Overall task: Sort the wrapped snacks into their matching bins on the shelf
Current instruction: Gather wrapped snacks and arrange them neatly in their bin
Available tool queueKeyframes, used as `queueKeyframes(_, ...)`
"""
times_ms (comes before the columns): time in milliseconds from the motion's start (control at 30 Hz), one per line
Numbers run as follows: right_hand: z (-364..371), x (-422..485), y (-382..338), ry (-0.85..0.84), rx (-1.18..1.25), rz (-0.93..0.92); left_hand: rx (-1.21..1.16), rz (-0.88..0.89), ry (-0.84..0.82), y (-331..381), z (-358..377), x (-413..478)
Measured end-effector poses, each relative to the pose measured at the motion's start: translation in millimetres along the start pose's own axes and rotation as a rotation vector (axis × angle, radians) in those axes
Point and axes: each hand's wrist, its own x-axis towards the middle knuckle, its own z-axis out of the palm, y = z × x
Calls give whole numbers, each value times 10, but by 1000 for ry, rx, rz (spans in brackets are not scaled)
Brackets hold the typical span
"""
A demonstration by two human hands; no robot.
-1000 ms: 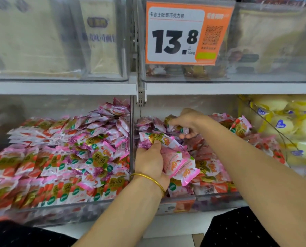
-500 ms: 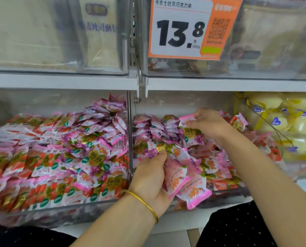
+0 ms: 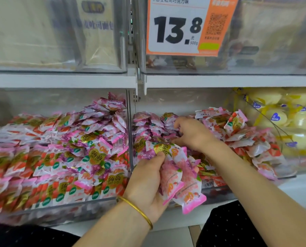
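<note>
Since the wrapped snacks (image 3: 177, 177) are small puffy film packets, they likely handle light, soft and slippery: easy to crush, easy to lose from a bunch.

Left hand (image 3: 145, 184) is at lower centre of frame, with a gold bracelet (image 3: 136, 209) on the wrist. Its grip is closed round a handful of pink packets, thumb pressed on the top one. Crimped ends stick out below, over the front wall of the middle bin (image 3: 219, 191).

Right hand (image 3: 193, 134), centre of frame, is inside the middle bin, fingers curled at the purple packets (image 3: 148, 122) piled on the bin's left side. Cannot tell whether that grip has one pinched or only rakes at them.

Left bin (image 3: 59, 209), left half of frame, is heaped with mixed purple and red-green packets. Yellow snacks (image 3: 276, 116) sit at the right edge, and a price tag (image 3: 180, 27) hangs at upper centre.

Best hold is probably a light pinch across a packet's middle or on a flat crimped end. The film looks slick, so an overfull handful may shed pieces. Weight should be no issue. Squeeze gently.
</note>
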Motion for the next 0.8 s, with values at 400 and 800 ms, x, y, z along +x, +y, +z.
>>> queueKeyframes(400, -406, -875, -143, -137, 711, -40, 38, 225, 21, -36, 183, 87)
queueKeyframes(800, -235, -592, 85, 191, 836, 93, 185, 197, 116, -59, 272, 81)
